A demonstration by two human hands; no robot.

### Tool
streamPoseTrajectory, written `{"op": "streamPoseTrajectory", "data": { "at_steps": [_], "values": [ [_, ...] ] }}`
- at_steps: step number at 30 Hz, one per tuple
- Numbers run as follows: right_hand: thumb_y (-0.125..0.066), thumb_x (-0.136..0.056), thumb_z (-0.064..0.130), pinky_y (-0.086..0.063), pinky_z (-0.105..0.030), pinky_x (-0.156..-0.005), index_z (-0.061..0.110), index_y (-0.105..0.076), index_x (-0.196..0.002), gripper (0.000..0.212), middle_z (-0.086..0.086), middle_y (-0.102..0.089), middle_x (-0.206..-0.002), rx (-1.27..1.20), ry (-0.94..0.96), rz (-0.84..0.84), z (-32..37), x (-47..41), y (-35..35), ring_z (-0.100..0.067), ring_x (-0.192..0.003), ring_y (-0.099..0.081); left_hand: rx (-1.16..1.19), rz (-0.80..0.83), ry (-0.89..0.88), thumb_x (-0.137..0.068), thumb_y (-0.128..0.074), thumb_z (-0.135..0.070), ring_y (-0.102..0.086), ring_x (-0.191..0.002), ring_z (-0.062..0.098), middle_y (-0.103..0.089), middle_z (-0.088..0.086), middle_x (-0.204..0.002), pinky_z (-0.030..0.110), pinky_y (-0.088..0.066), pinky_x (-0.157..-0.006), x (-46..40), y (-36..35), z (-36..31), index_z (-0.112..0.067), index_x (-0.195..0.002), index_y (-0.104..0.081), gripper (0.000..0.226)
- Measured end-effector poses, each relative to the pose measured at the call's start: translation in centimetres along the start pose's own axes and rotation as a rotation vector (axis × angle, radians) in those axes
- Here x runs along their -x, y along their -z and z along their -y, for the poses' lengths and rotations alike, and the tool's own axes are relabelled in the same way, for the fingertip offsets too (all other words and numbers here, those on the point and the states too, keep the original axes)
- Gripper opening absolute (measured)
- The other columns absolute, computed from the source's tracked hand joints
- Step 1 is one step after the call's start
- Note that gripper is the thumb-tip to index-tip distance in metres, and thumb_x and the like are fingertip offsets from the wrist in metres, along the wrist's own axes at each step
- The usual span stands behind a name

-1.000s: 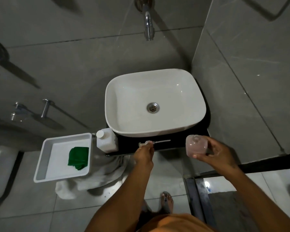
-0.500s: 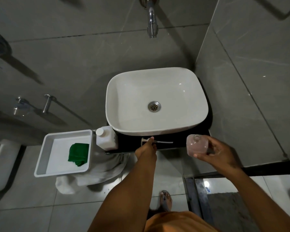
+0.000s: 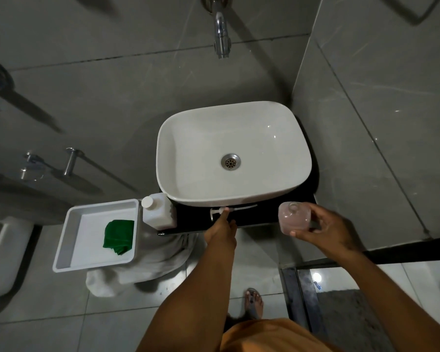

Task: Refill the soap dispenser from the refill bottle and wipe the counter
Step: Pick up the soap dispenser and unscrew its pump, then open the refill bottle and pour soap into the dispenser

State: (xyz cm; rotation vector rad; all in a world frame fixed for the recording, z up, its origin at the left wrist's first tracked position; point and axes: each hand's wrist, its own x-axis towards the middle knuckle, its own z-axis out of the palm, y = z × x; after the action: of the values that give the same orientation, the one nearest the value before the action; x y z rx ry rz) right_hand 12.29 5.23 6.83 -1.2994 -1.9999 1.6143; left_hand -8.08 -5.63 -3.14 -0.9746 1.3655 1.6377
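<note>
My right hand (image 3: 328, 232) grips the clear, pinkish soap dispenser bottle (image 3: 294, 219) with its neck open, just above the right end of the black counter (image 3: 259, 217). The white pump (image 3: 241, 207) with its long tube lies along the counter against the basin's front. My left hand (image 3: 221, 229) has its fingertips pinched on the pump's head end. The white refill bottle (image 3: 158, 212) stands capped at the counter's left end. A green cloth (image 3: 118, 236) lies crumpled in a white tray (image 3: 97, 207) left of it.
A white basin (image 3: 201, 148) fills most of the counter, with a chrome tap (image 3: 221, 39) on the wall above. A white towel bundle (image 3: 150, 268) sits under the tray. Grey tiled walls close in on the right, and a toilet shows at far left.
My left hand has brought the pump down from just off the counter's front edge onto the counter by the basin. The right hand and dispenser bottle stay about where they were.
</note>
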Motion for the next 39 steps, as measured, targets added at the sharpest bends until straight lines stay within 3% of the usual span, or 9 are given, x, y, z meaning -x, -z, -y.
{"op": "streamPoseTrajectory", "data": {
  "at_steps": [5,8,12,14,18,22,26,32,39],
  "values": [
    [-0.085,-0.065,-0.009,-0.045,0.0,-0.061,0.004,-0.062,-0.126,0.067,-0.009,-0.067,-0.111,0.002,-0.001,-0.005,-0.8,-0.4,0.4,0.001,-0.087,-0.062,-0.171,0.04,-0.115,-0.075,-0.091,-0.022,-0.072,-0.075,0.03,-0.071,0.015,-0.088,0.031,-0.061,-0.056,0.8,0.6,2.1,0.004,-0.09,-0.068,0.038],
    [-0.087,-0.063,-0.009,-0.046,-0.001,-0.065,0.003,-0.062,-0.124,0.067,-0.011,-0.068,-0.113,0.001,-0.009,-0.029,-1.8,-0.7,0.6,0.015,-0.082,-0.064,-0.462,0.33,-0.298,-0.085,-0.077,0.001,-0.067,-0.081,0.029,-0.068,0.018,-0.092,0.027,-0.062,-0.061,2.4,0.3,4.1,-0.001,-0.095,-0.066,0.015],
    [-0.092,-0.059,0.002,-0.057,-0.021,-0.083,0.015,-0.063,-0.124,0.072,-0.008,-0.067,-0.12,-0.005,0.009,-0.032,-3.9,-1.7,0.7,-0.015,-0.111,-0.067,-0.846,0.782,-0.594,-0.081,-0.078,0.009,-0.073,-0.091,0.005,-0.077,0.006,-0.105,0.018,-0.055,-0.083,4.3,-1.4,4.8,-0.004,-0.113,-0.073,0.034],
    [-0.093,-0.059,0.008,-0.056,-0.027,-0.089,0.021,-0.064,-0.126,0.074,-0.001,-0.068,-0.12,0.009,0.047,-0.061,-4.5,-2.1,0.7,-0.012,-0.111,-0.065,-0.942,0.881,-0.699,-0.082,-0.079,0.005,-0.073,-0.095,0.0,-0.078,-0.004,-0.106,0.014,-0.053,-0.086,4.1,-2.2,4.6,-0.003,-0.119,-0.073,0.039],
    [-0.088,-0.068,0.007,-0.047,-0.014,-0.095,0.021,-0.055,-0.137,0.078,0.004,-0.064,-0.126,0.043,0.114,-0.094,-5.5,-3.2,0.4,-0.001,-0.114,-0.061,-1.01,0.879,-0.811,-0.085,-0.079,-0.004,-0.073,-0.102,0.002,-0.078,-0.012,-0.106,0.017,-0.054,-0.09,3.1,-3.1,4.6,-0.014,-0.121,-0.075,0.037],
    [-0.079,-0.077,0.001,-0.048,-0.026,-0.102,0.033,-0.041,-0.143,0.082,0.002,-0.056,-0.136,0.052,0.086,-0.13,-7.2,-4.1,-0.1,-0.013,-0.126,-0.054,-1.057,0.872,-0.852,-0.088,-0.077,-0.006,-0.07,-0.111,0.005,-0.076,-0.004,-0.116,0.023,-0.054,-0.098,1.9,-4.3,6.0,-0.014,-0.124,-0.073,0.037],
    [-0.067,-0.087,-0.001,-0.044,-0.03,-0.105,0.021,-0.034,-0.151,0.075,-0.001,-0.052,-0.142,0.008,0.012,-0.18,-8.9,-4.8,-0.2,-0.018,-0.13,-0.051,-1.116,0.832,-0.91,-0.088,-0.077,-0.01,-0.071,-0.108,0.003,-0.077,-0.006,-0.114,0.023,-0.055,-0.097,1.0,-5.8,7.3,-0.018,-0.121,-0.075,0.033],
    [-0.054,-0.095,-0.002,-0.034,-0.018,-0.102,0.014,-0.037,-0.15,0.06,-0.004,-0.053,-0.14,0.017,-0.048,-0.296,-9.5,-5.7,-0.3,-0.009,-0.128,-0.043,-1.182,0.725,-0.937,-0.089,-0.074,-0.011,-0.072,-0.096,0.002,-0.077,-0.013,-0.097,0.025,-0.058,-0.088,0.6,-7.3,9.1,-0.019,-0.11,-0.079,0.023],
    [-0.049,-0.098,0.0,-0.033,-0.023,-0.107,0.01,-0.044,-0.146,0.049,-0.009,-0.05,-0.146,0.013,-0.052,-0.355,-9.9,-6.7,-0.3,-0.018,-0.133,-0.046,-1.201,0.666,-0.965,-0.089,-0.071,-0.007,-0.07,-0.096,0.001,-0.073,-0.015,-0.098,0.012,-0.051,-0.083,0.3,-8.1,9.8,-0.02,-0.113,-0.078,0.029]
  ]
}}
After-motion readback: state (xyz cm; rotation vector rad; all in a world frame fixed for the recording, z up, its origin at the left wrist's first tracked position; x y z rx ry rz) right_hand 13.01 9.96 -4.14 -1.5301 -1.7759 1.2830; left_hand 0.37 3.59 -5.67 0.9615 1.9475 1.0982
